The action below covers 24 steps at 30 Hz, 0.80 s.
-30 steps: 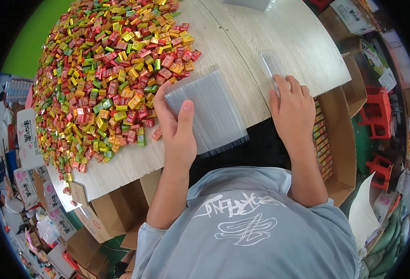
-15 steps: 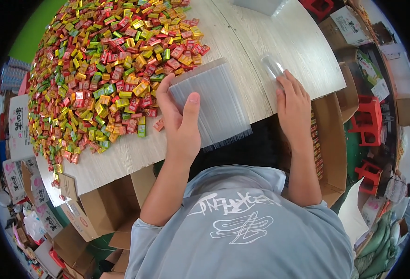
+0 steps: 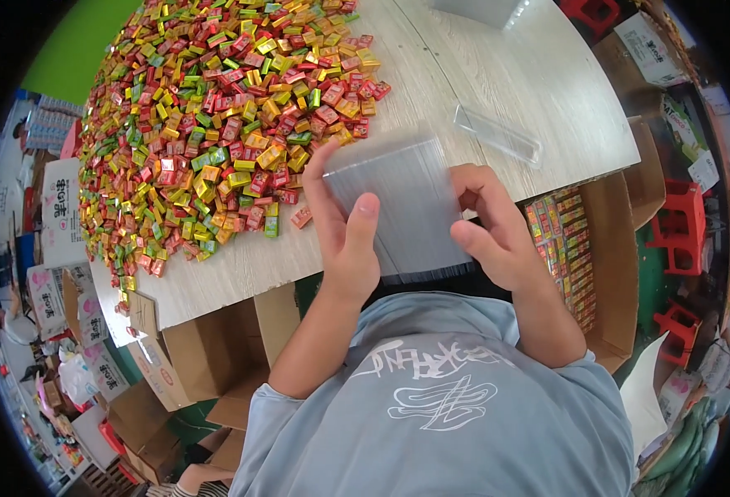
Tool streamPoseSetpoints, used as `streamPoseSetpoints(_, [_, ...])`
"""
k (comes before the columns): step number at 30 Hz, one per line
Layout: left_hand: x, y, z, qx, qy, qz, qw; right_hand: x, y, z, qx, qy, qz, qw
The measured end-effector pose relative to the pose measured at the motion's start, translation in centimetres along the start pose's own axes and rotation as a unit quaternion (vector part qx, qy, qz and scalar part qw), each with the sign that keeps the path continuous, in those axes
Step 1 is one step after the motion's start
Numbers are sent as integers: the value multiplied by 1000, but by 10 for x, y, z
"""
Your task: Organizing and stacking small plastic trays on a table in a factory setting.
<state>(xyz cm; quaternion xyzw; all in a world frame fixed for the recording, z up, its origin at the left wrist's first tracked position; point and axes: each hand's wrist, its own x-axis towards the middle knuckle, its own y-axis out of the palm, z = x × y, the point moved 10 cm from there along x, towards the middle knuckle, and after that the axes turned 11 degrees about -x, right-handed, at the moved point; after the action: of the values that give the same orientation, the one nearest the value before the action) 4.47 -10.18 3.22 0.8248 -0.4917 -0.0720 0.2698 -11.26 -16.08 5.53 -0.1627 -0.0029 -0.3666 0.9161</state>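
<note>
A thick stack (image 3: 398, 211) of thin, clear plastic pieces, packed tight with their edges showing as fine lines, tilts across the near edge of a pale table (image 3: 559, 95). Beyond it, a single long, see-through tray (image 3: 497, 137) lies aslant, one end pointing toward that same edge.

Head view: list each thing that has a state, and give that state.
Left hand: closed on the plastic stack
Plastic stack: clear, held up
Right hand: half-curled at the stack's right edge, grip unclear
Clear tray: lying loose on the table
Small packets: wrapped, heaped loosely
Right box: open, packets in rows inside
Left box: open
</note>
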Motion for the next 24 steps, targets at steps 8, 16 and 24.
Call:
streamPoseSetpoints(8, [-3,7,3,72,3,4,997,-11,-3,-21,211,5,-24,977])
streamPoseSetpoints(16, [-6,-5,1,12,-21,-37,999,-13,-86,2,-163,-59,-149,974])
streamPoseSetpoints(24, [-11,-23,5,52,-4,-69,996,25,-94,-12,-561,-88,-50,822])
